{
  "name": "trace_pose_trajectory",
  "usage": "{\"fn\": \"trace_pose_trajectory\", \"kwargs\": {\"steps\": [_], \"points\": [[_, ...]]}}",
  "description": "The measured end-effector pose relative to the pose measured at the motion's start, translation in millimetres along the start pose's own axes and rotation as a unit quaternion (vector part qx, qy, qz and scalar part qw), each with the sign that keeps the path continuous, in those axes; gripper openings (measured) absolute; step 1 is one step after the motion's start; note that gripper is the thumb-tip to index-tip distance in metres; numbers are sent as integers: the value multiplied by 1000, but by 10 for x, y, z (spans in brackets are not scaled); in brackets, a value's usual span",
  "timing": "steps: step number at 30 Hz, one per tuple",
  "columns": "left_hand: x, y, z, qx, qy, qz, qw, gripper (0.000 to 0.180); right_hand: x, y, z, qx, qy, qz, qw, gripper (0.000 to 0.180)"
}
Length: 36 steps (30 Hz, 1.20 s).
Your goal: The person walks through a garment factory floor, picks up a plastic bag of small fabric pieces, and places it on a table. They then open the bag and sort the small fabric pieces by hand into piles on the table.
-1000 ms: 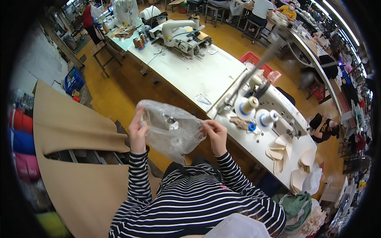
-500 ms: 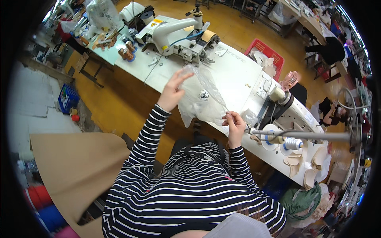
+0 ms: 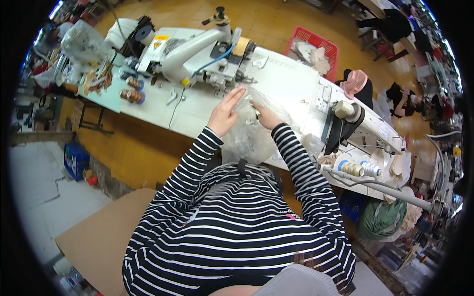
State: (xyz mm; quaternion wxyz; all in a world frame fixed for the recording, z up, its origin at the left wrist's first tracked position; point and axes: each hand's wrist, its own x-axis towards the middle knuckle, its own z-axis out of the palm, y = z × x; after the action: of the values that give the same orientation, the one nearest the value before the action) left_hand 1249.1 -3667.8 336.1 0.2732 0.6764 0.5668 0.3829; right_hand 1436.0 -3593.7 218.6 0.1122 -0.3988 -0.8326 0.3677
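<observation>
Clear plastic bag [image 3: 247, 140], crumpled and see-through, was in front of the person's body, across the near edge of a white table [image 3: 284, 81]; whatever lay inside or behind it was too hazy to tell. Both hands were at its upper part, close together but apart. Left hand [image 3: 224, 116] had fingers straight and side by side, pointing up and to the right along the bag's left side; could not tell if it pinched the film. Right hand [image 3: 269, 117] had its index finger stretched toward the left one, over the bag's upper right part, the other fingers bent; grip there was unclear too. Striped sleeves [image 3: 306, 167] covered both arms. Beyond the left fingertips, a white sewing machine [image 3: 190, 61] stood on the table, with brown thread spools [image 3: 132, 95] upright to its left. Right of the bag was a second sewing machine [image 3: 377, 128], with thread cones [image 3: 351, 168] near its lower side and a grey pole [image 3: 385, 191] just below them. A red basket [image 3: 334, 56] with pale pieces in it sat past the far edge, a pink fan [image 3: 354, 83] near it. Lower right: a green bundle [image 3: 379, 219]. Left side: a blue crate [image 3: 76, 160] on the floor, and a tan sheet [image 3: 108, 241] lower down. Another person [image 3: 402, 101] was at the far right, small in view.
</observation>
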Motion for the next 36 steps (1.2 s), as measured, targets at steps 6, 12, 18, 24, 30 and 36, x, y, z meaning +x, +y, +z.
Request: {"fn": "trace_pose_trajectory", "kwargs": {"steps": [6, 12, 18, 24, 30, 36], "points": [[224, -188, 190, 281, -7, 80, 956, 61, 510, 589, 0, 14, -60, 154, 986, 34], [-92, -671, 863, 250, -189, 109, 943, 30, 520, 725, 596, -54, 7, 110, 992, 24], [-432, -1033, 810, 262, -417, -125, 861, 28, 325, 769, 406, -17, 12, 155, 988, 19], [-541, -994, 1066, 177, -307, -144, 924, 66, 1, 685, 497, -194, -81, 37, 977, 29], [-438, -1183, 1596, 214, -304, -253, 893, 70, -283, 761, 812, -139, -162, 126, 969, 41], [-452, -1208, 1277, 44, -234, -94, 967, 46, -421, 722, 433, -47, -110, 106, 987, 30]]}}
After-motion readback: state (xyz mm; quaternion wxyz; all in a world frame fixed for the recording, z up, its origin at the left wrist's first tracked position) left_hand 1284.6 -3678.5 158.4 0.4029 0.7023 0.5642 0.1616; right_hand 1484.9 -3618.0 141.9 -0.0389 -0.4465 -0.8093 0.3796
